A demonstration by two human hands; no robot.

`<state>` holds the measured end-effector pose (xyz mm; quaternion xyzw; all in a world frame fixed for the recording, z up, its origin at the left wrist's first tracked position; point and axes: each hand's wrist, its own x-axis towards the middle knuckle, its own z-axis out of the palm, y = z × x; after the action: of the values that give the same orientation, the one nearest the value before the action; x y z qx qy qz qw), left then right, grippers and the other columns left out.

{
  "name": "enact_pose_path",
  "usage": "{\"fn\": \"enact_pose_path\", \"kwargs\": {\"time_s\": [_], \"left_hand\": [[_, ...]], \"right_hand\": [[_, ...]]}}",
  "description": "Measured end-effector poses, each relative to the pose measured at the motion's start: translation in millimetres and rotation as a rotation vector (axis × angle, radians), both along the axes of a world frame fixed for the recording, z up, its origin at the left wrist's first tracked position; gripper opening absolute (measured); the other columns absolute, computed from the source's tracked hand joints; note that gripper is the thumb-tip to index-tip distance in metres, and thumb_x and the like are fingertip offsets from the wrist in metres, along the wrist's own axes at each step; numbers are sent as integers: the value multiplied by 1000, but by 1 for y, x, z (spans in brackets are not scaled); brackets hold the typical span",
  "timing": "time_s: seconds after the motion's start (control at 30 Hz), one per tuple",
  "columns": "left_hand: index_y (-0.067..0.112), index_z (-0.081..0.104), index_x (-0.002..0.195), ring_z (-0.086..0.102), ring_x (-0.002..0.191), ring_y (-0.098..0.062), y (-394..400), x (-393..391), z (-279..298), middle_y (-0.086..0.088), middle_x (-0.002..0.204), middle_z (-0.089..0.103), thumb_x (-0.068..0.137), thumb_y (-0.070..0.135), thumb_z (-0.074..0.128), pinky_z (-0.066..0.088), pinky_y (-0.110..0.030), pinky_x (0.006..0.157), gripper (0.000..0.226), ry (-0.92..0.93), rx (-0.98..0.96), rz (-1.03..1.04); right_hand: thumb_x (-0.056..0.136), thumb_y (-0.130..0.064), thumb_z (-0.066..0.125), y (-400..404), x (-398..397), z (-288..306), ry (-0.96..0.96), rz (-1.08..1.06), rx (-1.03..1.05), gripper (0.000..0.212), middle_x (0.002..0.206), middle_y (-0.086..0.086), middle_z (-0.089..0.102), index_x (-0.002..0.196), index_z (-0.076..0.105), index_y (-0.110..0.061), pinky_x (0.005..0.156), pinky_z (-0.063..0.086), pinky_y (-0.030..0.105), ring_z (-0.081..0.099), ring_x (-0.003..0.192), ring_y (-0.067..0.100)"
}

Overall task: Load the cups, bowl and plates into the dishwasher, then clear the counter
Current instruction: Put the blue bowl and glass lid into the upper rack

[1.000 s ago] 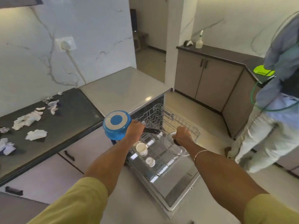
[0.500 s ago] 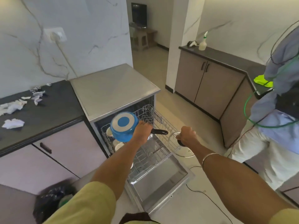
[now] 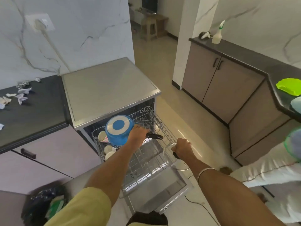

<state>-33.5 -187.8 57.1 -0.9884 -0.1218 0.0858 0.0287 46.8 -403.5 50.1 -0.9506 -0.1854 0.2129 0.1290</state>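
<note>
Dishwasher [image 3: 112,88]: one, door down, one wire rack [image 3: 164,136] pulled out. One blue saucepan [image 3: 119,130] tipped sideways over the rack, left hand [image 3: 137,133] gripping its black handle. One glass lid [image 3: 175,155] pinched by right hand [image 3: 183,146] at the knob. Three cups [image 3: 102,136] in the rack's left side.

No legible text, label, brand, number or sign anywhere. Small dark marks on the inner face of the open dishwasher door [image 3: 156,191], too blurred to read.
</note>
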Motion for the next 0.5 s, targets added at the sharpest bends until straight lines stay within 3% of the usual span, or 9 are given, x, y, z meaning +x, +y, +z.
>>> {"fn": "enact_pose_path", "kwargs": {"time_s": [0.13, 0.33, 0.43, 0.5], "left_hand": [[20, 61, 125, 59, 108, -23, 20, 36, 2, -4, 109, 67, 98, 16, 53, 35, -35, 104, 29, 23, -45, 49], [19, 63, 118, 60, 107, -24, 39, 92, -3, -4, 109, 67, 98, 15, 53, 35, -35, 106, 23, 73, -39, 42], [21, 62, 117, 60, 108, -22, 46, 117, -21, -3, 111, 67, 98, 14, 53, 36, -34, 105, 21, 78, -50, 42], [22, 61, 120, 59, 111, -23, 51, 131, -40, -3, 113, 66, 97, 11, 54, 35, -35, 105, 26, 82, -72, 39]], "right_hand": [[94, -21, 53, 27, 29, -14, 11, 81, -17, 26, 106, 16, 64, 107, 64, -1, 88, 52, 37, 63, 99, 33], [92, -29, 56, 56, 55, -35, 141, 73, 35, 25, 97, 15, 62, 96, 65, -7, 75, 49, 38, 60, 90, 32], [99, -30, 44, 68, 63, -47, 157, 135, 12, 30, 106, 12, 59, 110, 60, -6, 92, 44, 38, 58, 101, 29], [97, -29, 44, 76, 70, -66, 190, 131, 39, 29, 103, 11, 60, 105, 60, -7, 88, 44, 37, 60, 100, 30]]}}
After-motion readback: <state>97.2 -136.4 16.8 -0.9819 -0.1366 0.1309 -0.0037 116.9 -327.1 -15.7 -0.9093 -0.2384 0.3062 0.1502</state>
